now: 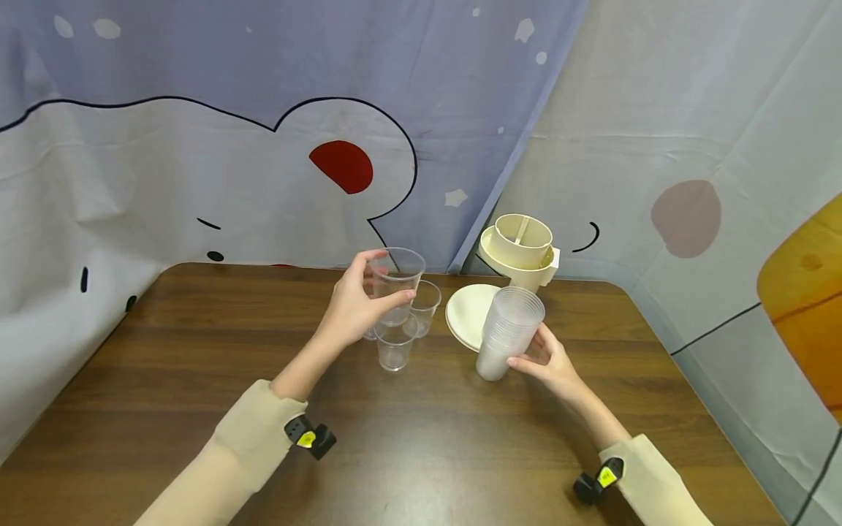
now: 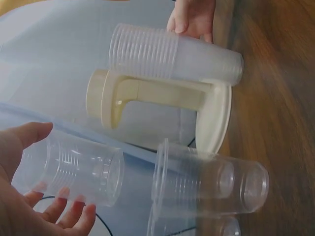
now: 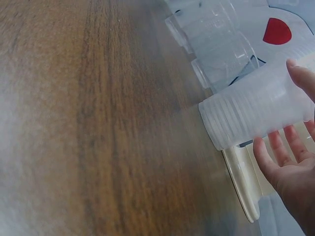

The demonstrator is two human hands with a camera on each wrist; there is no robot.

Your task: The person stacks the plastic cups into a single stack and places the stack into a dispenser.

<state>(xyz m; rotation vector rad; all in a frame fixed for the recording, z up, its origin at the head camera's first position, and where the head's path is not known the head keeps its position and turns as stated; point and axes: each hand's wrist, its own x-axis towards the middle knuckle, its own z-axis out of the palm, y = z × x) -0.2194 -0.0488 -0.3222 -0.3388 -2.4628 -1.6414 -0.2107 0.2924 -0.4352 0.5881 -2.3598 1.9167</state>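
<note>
Right grip (image 1: 551, 365) holds cup stack (image 1: 509, 332) — mouths up, axis leaning right.

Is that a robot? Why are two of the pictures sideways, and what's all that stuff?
No robot here! These are a person's bare left hand and right hand. The big picture comes from a camera on the person's head, looking forward and down. The other two come from the left wrist camera and the right wrist camera, so the table looks turned on its side.

The left hand holds a clear cup, raised higher than the clear cups standing on the table. The right hand holds a tall, tilted stack of cups. Behind that stack is a cream-colored stand with a round base.
</note>
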